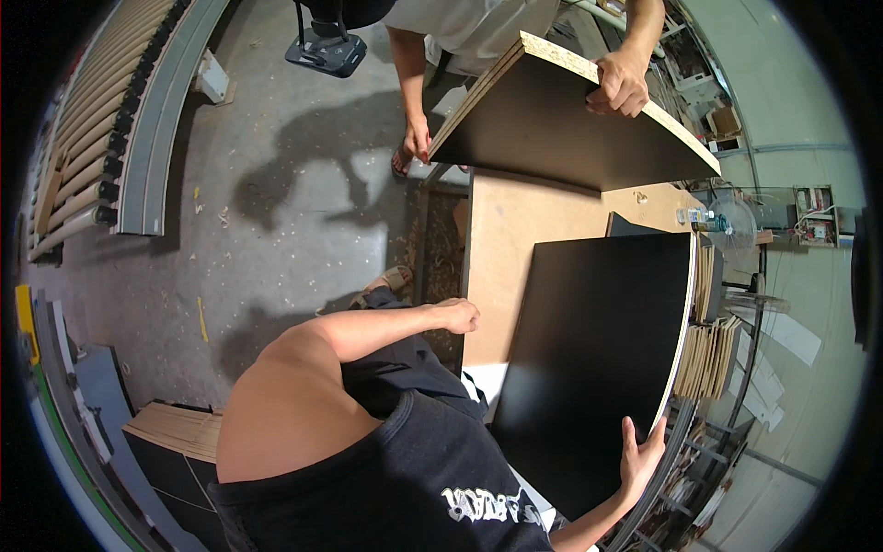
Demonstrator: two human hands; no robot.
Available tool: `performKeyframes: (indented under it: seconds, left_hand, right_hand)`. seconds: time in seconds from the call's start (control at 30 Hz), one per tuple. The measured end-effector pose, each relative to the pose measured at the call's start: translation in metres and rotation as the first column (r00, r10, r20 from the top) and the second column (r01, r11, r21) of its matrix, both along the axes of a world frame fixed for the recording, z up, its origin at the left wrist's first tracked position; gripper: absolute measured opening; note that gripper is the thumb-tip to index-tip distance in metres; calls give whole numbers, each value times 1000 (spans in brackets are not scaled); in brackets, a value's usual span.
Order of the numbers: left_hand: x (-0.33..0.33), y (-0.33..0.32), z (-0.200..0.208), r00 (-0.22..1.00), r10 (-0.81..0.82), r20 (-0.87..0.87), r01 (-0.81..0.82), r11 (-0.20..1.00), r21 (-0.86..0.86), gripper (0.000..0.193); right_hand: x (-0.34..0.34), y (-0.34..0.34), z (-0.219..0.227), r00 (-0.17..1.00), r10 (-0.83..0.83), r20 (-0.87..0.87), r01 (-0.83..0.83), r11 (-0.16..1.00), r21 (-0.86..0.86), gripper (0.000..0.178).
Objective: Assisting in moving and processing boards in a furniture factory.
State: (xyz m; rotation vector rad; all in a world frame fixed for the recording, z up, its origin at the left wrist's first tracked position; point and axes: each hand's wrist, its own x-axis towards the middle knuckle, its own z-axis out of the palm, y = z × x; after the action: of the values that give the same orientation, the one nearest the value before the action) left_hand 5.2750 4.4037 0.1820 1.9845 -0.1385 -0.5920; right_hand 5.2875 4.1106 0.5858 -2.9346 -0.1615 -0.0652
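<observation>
A large black panel with a pale edge stands tilted on the wooden worktable. My right hand grips its right edge near the lower corner, thumb on the black face, the other fingers mostly hidden behind. My left hand is closed in a fist at the table's left edge, apart from the panel; what it holds, if anything, is hidden. Across the table, a co-worker's hand grasps the top edge of another black panel with raw chipboard edges. The co-worker's other hand is at that panel's left corner.
Stacks of narrow boards stand right of my panel. A clear bottle lies near the table's far right side. A roller conveyor is at the far left. More panels stand at the lower left. Wood scraps dot the concrete floor.
</observation>
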Motion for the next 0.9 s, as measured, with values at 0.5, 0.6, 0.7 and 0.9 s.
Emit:
performKeyframes:
  seconds: [0.5,0.6,0.7,0.9]
  left_hand:
    - [6,-6,-11,998,-34,-48,31,998,-53,27]
    - [4,1,-8,998,-29,-50,26,997,-66,28]
    - [1,8,-2,997,6,-79,-9,999,-43,29]
    - [-10,23,-3,996,29,-80,-29,1000,-4,29]
  right_hand:
    - [9,1,5,986,-20,-164,36,995,96,44]
    - [6,5,4,994,2,-113,10,994,107,44]
    - [5,8,7,991,-8,-133,19,997,80,45]
    - [1,7,7,988,-25,-154,39,995,89,45]
